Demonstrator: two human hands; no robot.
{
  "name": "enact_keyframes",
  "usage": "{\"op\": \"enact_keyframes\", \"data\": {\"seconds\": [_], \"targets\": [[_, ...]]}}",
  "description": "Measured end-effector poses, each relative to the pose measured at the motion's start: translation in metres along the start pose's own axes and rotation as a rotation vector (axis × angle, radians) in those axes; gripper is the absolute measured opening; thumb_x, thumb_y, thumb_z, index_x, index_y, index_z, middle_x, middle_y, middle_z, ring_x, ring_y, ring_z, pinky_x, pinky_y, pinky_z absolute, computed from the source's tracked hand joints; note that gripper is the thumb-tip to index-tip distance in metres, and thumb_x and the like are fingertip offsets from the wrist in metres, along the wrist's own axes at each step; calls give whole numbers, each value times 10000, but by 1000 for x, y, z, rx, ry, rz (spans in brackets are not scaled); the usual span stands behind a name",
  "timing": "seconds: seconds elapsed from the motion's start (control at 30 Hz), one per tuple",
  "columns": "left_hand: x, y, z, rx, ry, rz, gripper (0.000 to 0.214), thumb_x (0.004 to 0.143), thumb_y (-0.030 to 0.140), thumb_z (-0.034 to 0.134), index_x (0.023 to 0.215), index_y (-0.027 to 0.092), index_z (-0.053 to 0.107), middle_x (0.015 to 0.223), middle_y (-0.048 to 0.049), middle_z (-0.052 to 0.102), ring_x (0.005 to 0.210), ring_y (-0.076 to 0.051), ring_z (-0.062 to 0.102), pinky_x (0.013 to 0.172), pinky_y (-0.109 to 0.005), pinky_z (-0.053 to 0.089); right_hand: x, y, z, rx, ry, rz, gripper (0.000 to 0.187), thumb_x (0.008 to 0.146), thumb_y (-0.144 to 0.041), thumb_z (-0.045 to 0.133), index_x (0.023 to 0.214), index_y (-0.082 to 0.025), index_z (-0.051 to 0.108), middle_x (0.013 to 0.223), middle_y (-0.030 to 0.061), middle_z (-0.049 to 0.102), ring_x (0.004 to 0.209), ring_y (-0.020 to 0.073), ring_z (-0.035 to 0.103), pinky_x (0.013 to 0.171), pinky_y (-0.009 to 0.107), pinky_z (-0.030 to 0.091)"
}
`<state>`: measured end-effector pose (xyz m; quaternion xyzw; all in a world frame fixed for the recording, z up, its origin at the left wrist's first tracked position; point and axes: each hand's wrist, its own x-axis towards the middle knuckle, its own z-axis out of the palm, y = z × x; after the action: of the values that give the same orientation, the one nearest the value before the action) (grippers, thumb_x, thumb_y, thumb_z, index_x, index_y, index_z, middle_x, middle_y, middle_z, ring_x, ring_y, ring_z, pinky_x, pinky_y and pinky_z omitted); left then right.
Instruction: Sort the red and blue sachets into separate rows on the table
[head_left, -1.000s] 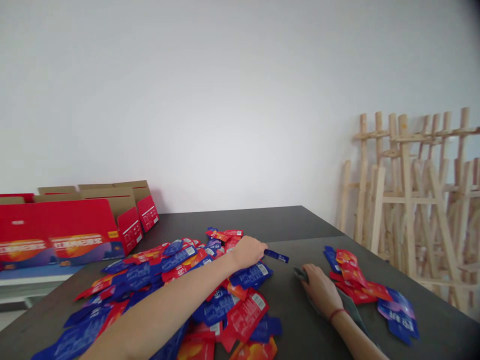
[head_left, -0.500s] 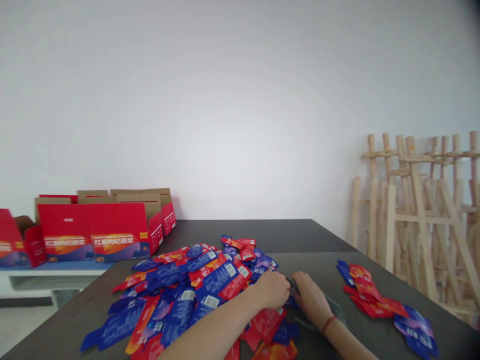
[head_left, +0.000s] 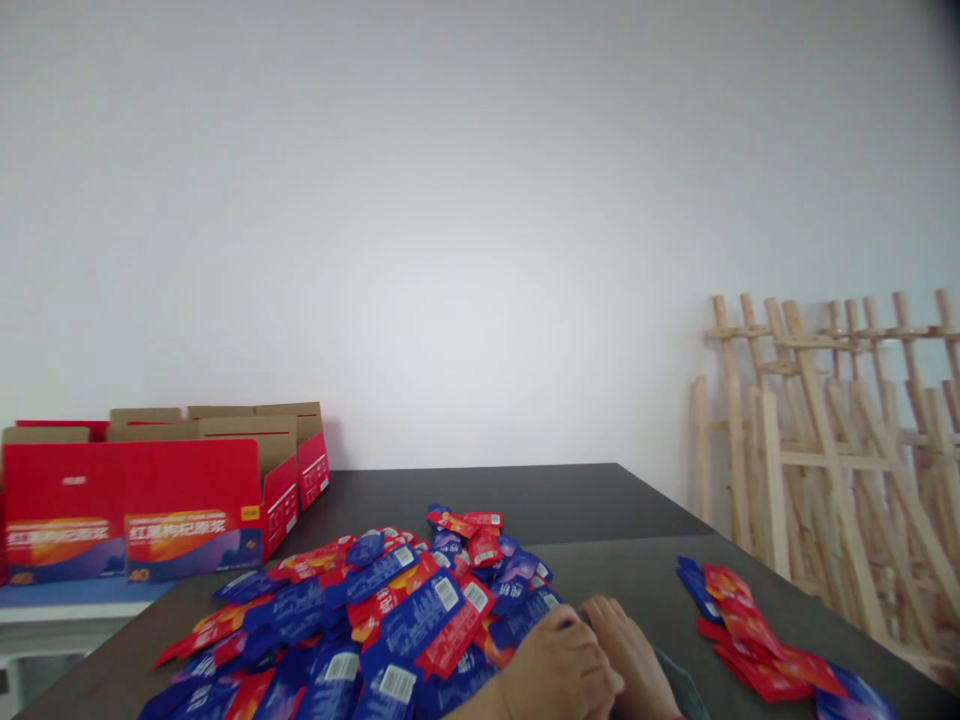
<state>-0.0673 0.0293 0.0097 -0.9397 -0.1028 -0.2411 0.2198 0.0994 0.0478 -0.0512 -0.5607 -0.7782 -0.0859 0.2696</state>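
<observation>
My left hand (head_left: 551,668) is curled at the bottom edge, against the near right end of a heap of red and blue sachets (head_left: 390,610) on the dark table (head_left: 525,495). What its fingers hold is hidden. My right hand (head_left: 630,655) lies right beside it, touching it, fingers together on a flat grey pouch (head_left: 681,682) whose edge shows under the wrist. The pouch's mouth is hidden between the two hands.
A smaller stack of red and blue sachets (head_left: 739,625) lies to the right on the table. Open red cardboard boxes (head_left: 142,500) stand on a lower white surface at the left. Wooden frames (head_left: 832,450) lean against the wall beyond the table's right edge.
My left hand drew back from the far side of the heap with a blue sachet and met my right hand at the grey pouch. The camera tilted up, so both hands sit lower.
</observation>
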Motion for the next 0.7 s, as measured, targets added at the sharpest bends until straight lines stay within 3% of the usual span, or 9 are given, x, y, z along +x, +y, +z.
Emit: {"op": "enact_keyframes", "data": {"seconds": [0.13, 0.4, 0.57, 0.7], "targets": [[-3, -27, 12, 51, 4, 24, 156, 903, 287, 462, 1048, 234, 482, 818, 46, 598, 845, -116, 509, 836, -302, 305, 9, 2, 6, -1, 24, 23, 213, 809, -71, 415, 837, -243, 538, 859, 16, 599, 817, 191, 537, 706, 292, 360], [3, -67, 10, -102, 66, -130, 159, 863, 221, 413, 966, 206, 532, 812, -6, 613, 794, -150, 506, 822, -347, 330, 21, -2, 2, 43, -55, 160, 183, 797, -108, 443, 868, -231, 558, 935, 40, 615, 903, 214, 548, 750, 302, 384], [15, -69, -7, -234, -67, -225, 164, 856, 180, 407, 826, 193, 568, 756, -12, 621, 768, -144, 537, 742, -277, 390, 20, -6, -6, 53, -62, 169, 239, 779, -77, 437, 912, -226, 568, 958, 45, 608, 928, 220, 537, 786, 314, 382], [-22, -49, -34, -310, -174, -277, 192, 881, 257, 411, 811, 216, 585, 745, -2, 613, 716, -132, 548, 686, -242, 418, 20, -10, -9, 56, -69, 173, 254, 766, -62, 448, 925, -216, 572, 984, 47, 607, 953, 224, 532, 807, 322, 380]]}}
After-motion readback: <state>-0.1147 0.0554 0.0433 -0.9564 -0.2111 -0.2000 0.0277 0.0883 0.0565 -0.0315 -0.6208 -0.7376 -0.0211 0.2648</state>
